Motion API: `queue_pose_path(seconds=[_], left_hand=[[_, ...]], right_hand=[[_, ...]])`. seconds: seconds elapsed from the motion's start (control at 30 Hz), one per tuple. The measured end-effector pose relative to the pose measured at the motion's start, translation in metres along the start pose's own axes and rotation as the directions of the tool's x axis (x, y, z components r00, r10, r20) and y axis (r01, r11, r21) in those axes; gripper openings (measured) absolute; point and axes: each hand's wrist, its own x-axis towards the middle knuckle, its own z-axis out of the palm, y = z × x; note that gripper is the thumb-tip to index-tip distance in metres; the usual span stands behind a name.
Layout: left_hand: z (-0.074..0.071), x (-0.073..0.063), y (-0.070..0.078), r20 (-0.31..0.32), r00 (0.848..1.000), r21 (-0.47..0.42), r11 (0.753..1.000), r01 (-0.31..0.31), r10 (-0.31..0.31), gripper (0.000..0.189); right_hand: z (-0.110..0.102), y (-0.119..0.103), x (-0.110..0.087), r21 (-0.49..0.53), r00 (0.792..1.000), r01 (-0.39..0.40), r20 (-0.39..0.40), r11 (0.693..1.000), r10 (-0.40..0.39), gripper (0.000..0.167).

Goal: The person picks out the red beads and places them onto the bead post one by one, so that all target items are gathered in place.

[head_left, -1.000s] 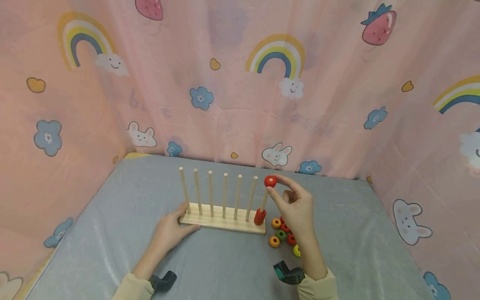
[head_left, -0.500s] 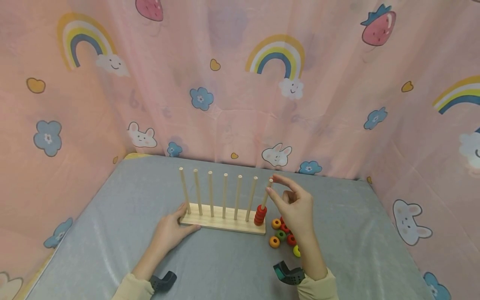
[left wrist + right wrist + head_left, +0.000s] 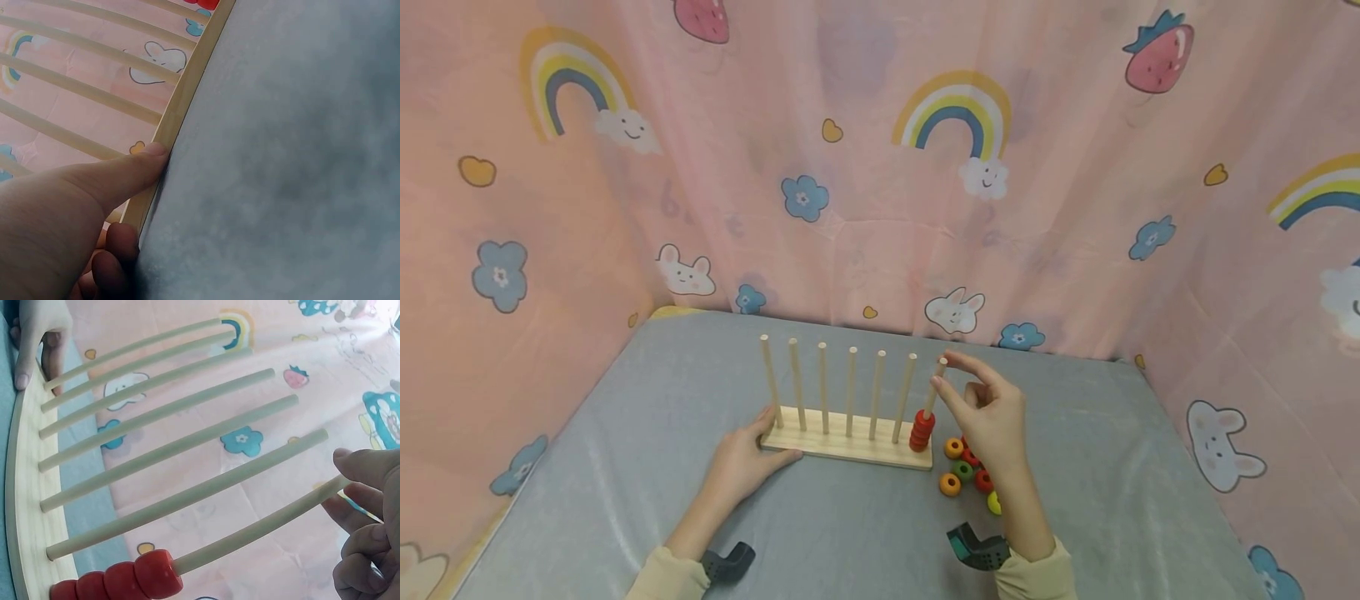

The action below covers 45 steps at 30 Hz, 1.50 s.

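A wooden peg rack (image 3: 850, 446) with several upright pegs stands on the grey cloth. My left hand (image 3: 739, 458) grips the left end of its base; in the left wrist view the thumb (image 3: 134, 169) lies along the edge and curled fingers sit at the end. Several red beads (image 3: 922, 431) are stacked at the bottom of the rightmost peg (image 3: 262, 534). My right hand (image 3: 996, 412) is at that peg's top, thumb and index finger apart on either side of the tip, no bead between them. Whether a finger touches the peg, I cannot tell.
Loose beads lie right of the rack, partly behind the right forearm: orange beads (image 3: 950, 485), a green bead (image 3: 962, 471), a red bead (image 3: 983, 480) and a yellow bead (image 3: 995, 502). A pink patterned curtain (image 3: 880, 250) hangs behind the grey table (image 3: 850, 533).
The right hand has let go of a red bead at the peg's top, and the bead has slid down onto the red stack. Both hands have stayed nearly in place.
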Motion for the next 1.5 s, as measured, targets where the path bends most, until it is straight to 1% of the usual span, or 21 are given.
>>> queue_pose_path(seconds=[0.27,0.4,0.47,0.67,0.83,1.1,1.33,1.4,1.5], left_hand=[[0.001,-0.001,0.002,-0.001,1.0,-0.007,1.0,-0.006,0.006,0.09],[0.001,-0.001,0.003,0.001,1.0,-0.013,1.0,-0.002,0.002,0.09],[0.0,-0.001,0.003,0.004,1.0,-0.015,1.0,0.004,-0.004,0.091],[0.0,-0.001,0.002,0.01,1.0,-0.023,1.0,0.01,-0.01,0.091],[0.0,-0.001,0.001,0.013,1.0,-0.022,1.0,0.009,-0.008,0.091],[-0.001,-0.001,0.0,0.016,1.0,-0.029,0.999,0.012,-0.012,0.091],[-0.002,-0.001,-0.001,0.013,1.0,-0.025,1.0,0.012,-0.012,0.091],[-0.001,-0.001,-0.001,0.014,1.0,-0.019,1.0,0.011,-0.011,0.091],[0.0,-0.001,-0.001,0.015,1.0,-0.017,1.0,0.009,-0.009,0.091]], right_hand=[[-0.003,0.002,0.001,-0.022,1.0,-0.027,-0.003,0.999,0.027,0.033],[-0.007,0.001,0.003,-0.031,1.0,-0.019,-0.005,0.999,0.019,0.032],[-0.009,0.0,0.004,-0.029,1.0,-0.001,-0.004,1.0,0.001,0.031],[-0.023,0.007,0.004,-0.089,1.0,0.02,-0.002,0.996,-0.02,0.03],[-0.039,0.017,-0.001,-0.166,1.0,-0.007,-0.01,0.986,0.006,0.031],[-0.063,0.039,-0.012,-0.234,0.997,-0.076,-0.037,0.969,0.069,0.028],[-0.077,0.057,-0.023,-0.288,0.991,-0.132,-0.007,0.949,0.136,0.028],[-0.079,0.064,-0.027,-0.308,0.989,-0.137,0.009,0.942,0.147,0.028],[-0.083,0.073,-0.033,-0.314,0.988,-0.133,0.032,0.94,0.151,0.027]])
